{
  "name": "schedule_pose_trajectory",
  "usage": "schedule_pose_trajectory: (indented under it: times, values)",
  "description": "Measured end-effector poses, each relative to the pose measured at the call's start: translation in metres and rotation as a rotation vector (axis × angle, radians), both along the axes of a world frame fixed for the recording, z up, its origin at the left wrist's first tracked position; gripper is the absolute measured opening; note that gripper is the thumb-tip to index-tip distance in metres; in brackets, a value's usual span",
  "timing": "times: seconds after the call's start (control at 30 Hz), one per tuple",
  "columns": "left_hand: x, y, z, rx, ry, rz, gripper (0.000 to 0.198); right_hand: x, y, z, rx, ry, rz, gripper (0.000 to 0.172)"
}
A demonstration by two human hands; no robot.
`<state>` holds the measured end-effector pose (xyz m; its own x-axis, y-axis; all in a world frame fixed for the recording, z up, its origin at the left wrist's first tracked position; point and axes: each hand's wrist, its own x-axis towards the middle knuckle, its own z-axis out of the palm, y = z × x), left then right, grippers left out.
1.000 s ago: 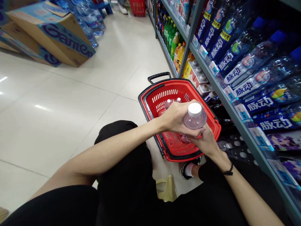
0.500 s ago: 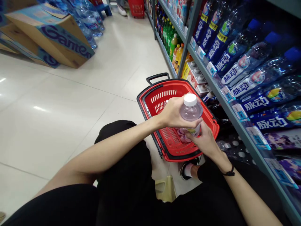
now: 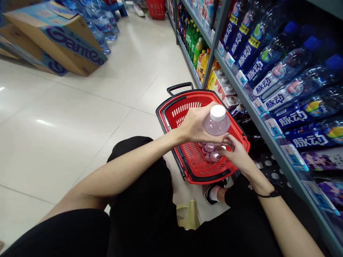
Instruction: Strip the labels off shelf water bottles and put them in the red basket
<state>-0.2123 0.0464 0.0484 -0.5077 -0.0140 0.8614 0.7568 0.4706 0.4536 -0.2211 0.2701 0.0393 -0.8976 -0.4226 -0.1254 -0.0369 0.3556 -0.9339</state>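
A clear bottle of pale pinkish drink with a white cap point(image 3: 217, 123) is held over the shopping basket, its cap tilted up toward me. My left hand point(image 3: 195, 125) wraps around its side, thumb across the front. Just below and to the right, my right hand point(image 3: 238, 154) has its fingers curved and apart by the lower part of the bottle. Whether its fingertips touch the bottle or the left thumb I cannot tell. Inside the red basket point(image 3: 194, 170) lie several similar bottles point(image 3: 211, 152), partly covered by my hands.
Along the right runs a shelf point(image 3: 257, 105) with price tags and rows of blue-labelled drink bottles point(image 3: 277, 96). Cardboard cartons point(image 3: 77, 43) and packs of water bottles point(image 3: 103, 23) stand at the upper left. The basket's black handle point(image 3: 180, 85) sticks up at its far end.
My right hand has loosened from the bottle's lower part and moved slightly down and right, its fingers parting. My left hand keeps hold of the bottle, nearly in place.
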Motion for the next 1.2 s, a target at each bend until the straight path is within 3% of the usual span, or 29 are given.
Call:
schedule_pose_trajectory:
  times: [0.1, 0.27, 0.53, 0.83, 1.2]
  values:
    - [-0.003, -0.004, -0.001, -0.008, 0.009, 0.025, 0.057, -0.003, -0.002, 0.007, -0.067, -0.148, -0.106, 0.054]
    - [0.0, -0.006, -0.003, -0.026, 0.023, 0.029, 0.055, 0.0, -0.006, 0.013, -0.14, -0.209, -0.217, 0.046]
    - [0.003, -0.007, -0.002, -0.033, 0.066, 0.023, 0.053, -0.002, -0.006, 0.011, -0.159, -0.201, -0.273, 0.041]
    - [0.006, -0.003, -0.005, 0.0, 0.104, 0.079, 0.057, -0.002, -0.007, 0.013, -0.187, -0.285, -0.222, 0.053]
    - [0.002, -0.003, -0.006, 0.018, 0.122, 0.095, 0.056, -0.003, -0.007, 0.011, -0.167, -0.328, -0.182, 0.057]
